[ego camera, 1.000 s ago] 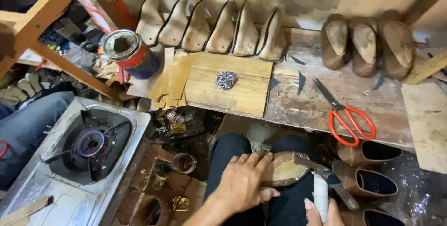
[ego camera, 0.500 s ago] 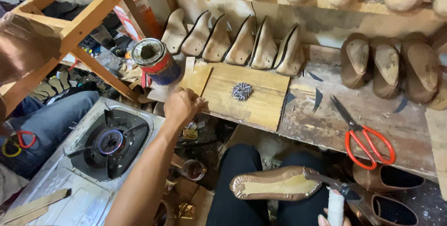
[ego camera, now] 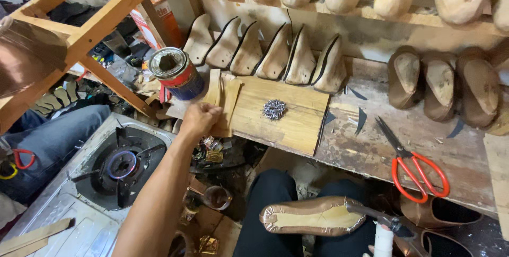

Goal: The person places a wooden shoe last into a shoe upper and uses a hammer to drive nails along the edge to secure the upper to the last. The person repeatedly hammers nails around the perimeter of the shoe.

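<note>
While reaching: left hand [ego camera: 199,119] has left the shoe [ego camera: 313,217], fingers now closed on tan strips [ego camera: 222,98] at bench's [ego camera: 371,140] nine o'clock.
Right hand: barely visible, fingers' state unclear, tool [ego camera: 382,220] on shoe.

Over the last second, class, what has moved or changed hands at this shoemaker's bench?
The left hand left the shoe on the lap and reached up to the tan leather pieces on the bench. The right hand's tool stayed at the shoe; nail pile and scissors unmoved.
</note>
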